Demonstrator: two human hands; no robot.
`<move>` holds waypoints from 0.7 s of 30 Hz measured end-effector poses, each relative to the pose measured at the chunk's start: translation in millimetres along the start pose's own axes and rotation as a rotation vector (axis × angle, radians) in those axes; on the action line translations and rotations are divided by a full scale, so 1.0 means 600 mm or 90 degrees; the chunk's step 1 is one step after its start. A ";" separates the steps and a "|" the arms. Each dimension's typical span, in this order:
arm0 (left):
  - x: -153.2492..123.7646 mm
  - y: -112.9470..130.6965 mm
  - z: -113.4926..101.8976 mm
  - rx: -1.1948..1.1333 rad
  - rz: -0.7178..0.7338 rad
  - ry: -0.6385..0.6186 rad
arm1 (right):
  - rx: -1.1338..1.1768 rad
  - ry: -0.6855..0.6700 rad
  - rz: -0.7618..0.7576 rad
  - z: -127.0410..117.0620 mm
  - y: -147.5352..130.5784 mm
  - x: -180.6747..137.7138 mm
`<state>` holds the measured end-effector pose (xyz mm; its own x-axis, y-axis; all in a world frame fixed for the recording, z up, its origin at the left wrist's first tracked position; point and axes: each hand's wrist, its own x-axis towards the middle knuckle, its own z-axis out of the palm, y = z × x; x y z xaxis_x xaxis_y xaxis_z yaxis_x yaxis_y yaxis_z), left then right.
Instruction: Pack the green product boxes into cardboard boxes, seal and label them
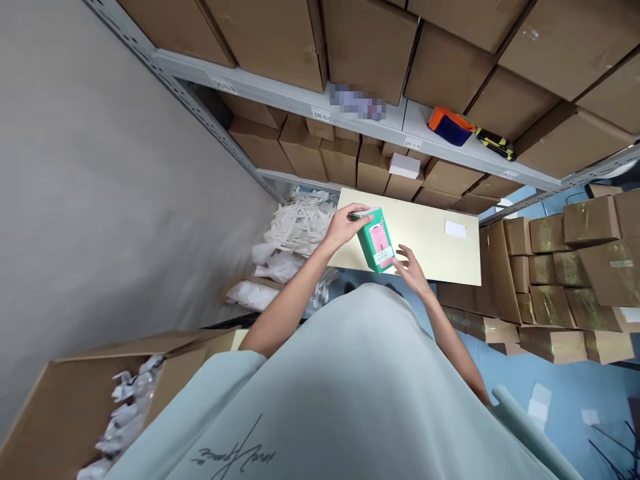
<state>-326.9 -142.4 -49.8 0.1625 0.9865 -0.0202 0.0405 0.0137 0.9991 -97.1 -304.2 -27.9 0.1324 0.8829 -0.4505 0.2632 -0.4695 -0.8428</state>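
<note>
A small green box with a pink picture on its face (377, 240) is held over the near edge of a pale yellow board (435, 250). My left hand (345, 223) grips the box's top end, fingers wrapped over it. My right hand (411, 268) touches the box's lower corner with its fingers spread apart. A small white label (455, 229) lies on the board to the right of the box.
A metal shelf (350, 117) ahead is packed with brown cartons; an orange and blue object (450, 125) and a small white box (404, 165) sit there. Taped cartons (575, 280) stack at right. White plastic bags (295, 233) pile at left; an open carton (65, 407) holds more.
</note>
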 end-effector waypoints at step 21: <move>-0.095 -0.047 0.038 -0.365 -0.305 -0.133 | 0.300 0.033 0.007 0.027 -0.035 0.096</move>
<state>-315.0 -202.7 -77.5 0.4407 0.8012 -0.4048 -0.3537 0.5694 0.7421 -110.3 -243.5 -41.1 0.1841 0.8715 -0.4546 -0.1990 -0.4199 -0.8855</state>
